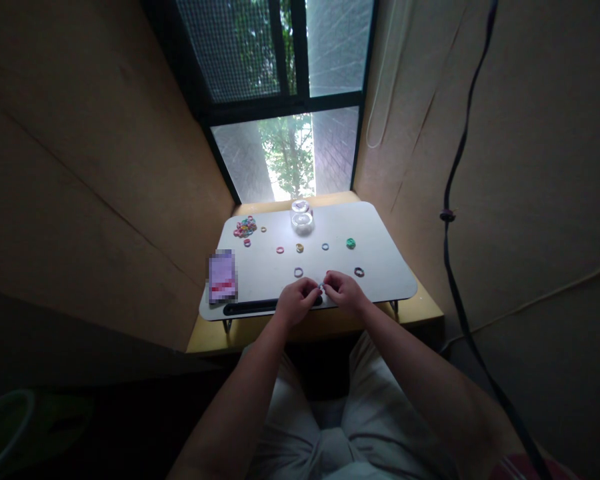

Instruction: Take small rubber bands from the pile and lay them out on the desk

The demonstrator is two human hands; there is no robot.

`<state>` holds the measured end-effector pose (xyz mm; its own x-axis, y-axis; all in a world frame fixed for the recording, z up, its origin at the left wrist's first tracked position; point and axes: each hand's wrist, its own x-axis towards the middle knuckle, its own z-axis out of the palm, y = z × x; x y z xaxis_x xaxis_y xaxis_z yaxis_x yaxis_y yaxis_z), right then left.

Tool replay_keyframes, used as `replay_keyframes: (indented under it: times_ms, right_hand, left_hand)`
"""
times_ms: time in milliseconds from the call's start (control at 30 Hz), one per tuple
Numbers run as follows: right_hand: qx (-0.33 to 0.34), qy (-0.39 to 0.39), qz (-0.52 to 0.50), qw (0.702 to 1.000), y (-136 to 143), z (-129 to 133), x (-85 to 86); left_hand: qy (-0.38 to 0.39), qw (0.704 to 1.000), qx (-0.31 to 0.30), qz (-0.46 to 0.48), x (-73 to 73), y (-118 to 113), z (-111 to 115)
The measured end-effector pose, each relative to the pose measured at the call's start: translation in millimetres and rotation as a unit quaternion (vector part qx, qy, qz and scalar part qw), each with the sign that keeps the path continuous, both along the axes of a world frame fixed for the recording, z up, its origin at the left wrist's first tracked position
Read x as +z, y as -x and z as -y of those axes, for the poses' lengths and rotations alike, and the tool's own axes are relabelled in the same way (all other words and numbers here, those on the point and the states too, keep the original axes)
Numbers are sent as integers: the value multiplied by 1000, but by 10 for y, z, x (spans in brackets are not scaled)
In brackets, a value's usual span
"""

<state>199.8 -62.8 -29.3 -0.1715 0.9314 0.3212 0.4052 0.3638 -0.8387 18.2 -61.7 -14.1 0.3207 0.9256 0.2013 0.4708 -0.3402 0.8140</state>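
Note:
My left hand [297, 301] and my right hand [344, 292] meet over the front edge of the white lap table, fingers pinched together. Between the fingertips is a small pale hair tie [321, 287], mostly hidden by the fingers. Just beyond the left hand lies a lavender hair tie [299, 272]; past the right hand lies a dark one [359, 272]. Farther back, a row holds a pink hair tie [280, 250], a yellow one [299, 248], a blue one [325, 247] and a green bunch [351, 243]. A mixed-colour pile of hair ties [245, 227] sits at the back left.
A clear round container [302, 222] stands at the back of the lap table [380, 233]. At the left edge is a blurred purple packet [223, 277]. A black strip [250, 307] runs along the front edge. Walls flank both sides, and a dark cord [447, 267] hangs at right.

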Motion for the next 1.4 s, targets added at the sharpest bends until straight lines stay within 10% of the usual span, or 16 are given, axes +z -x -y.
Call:
replay_keyframes:
  times_ms: [1400]
  right_hand:
    - [30, -3, -60, 998, -33, 6, 82]
  left_hand:
    - [66, 996, -21, 56, 136, 9, -64]
